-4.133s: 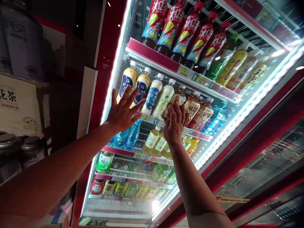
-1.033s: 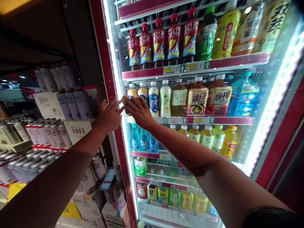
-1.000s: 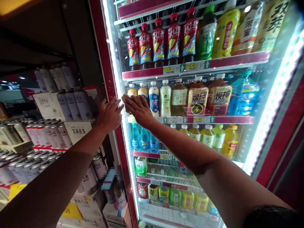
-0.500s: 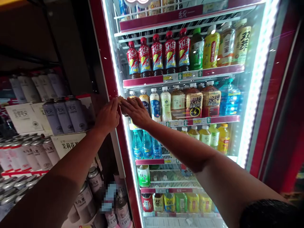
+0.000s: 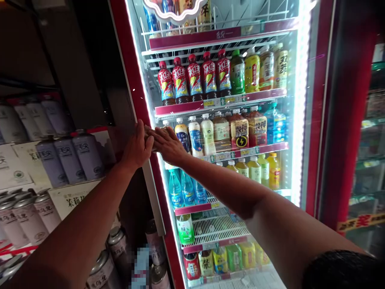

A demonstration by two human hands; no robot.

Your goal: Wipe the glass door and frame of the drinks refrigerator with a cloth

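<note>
Both of my hands meet at the red left frame (image 5: pixel 132 76) of a lit drinks fridge. My left hand (image 5: pixel 137 146) is raised there with its fingers stretched upward, touching or close beside the frame. Reaching across from the right, my right hand (image 5: pixel 170 145) has its fingers extended to the left, their tips at the frame and partly behind the left hand. I see nothing held in either hand. Behind the right hand stand a dark-blue-labelled bottle (image 5: pixel 182 132) and a blue-and-white bottle (image 5: pixel 195 138). A long pale handle strip (image 5: pixel 155 196) runs down the frame below the hands.
Red-capped bottles (image 5: pixel 195 78) line an upper fridge shelf, and blue bottles (image 5: pixel 188 188) stand below my right forearm. At left, a display holds purple cans (image 5: pixel 88 154) and pale cans (image 5: pixel 42 212). Another glass-fronted cabinet (image 5: pixel 368 160) stands at the far right.
The view has shifted so the fridge contents sit further left, and the cabinet at the far right has come into view. Both hands stay at the frame, slightly lower in the picture.
</note>
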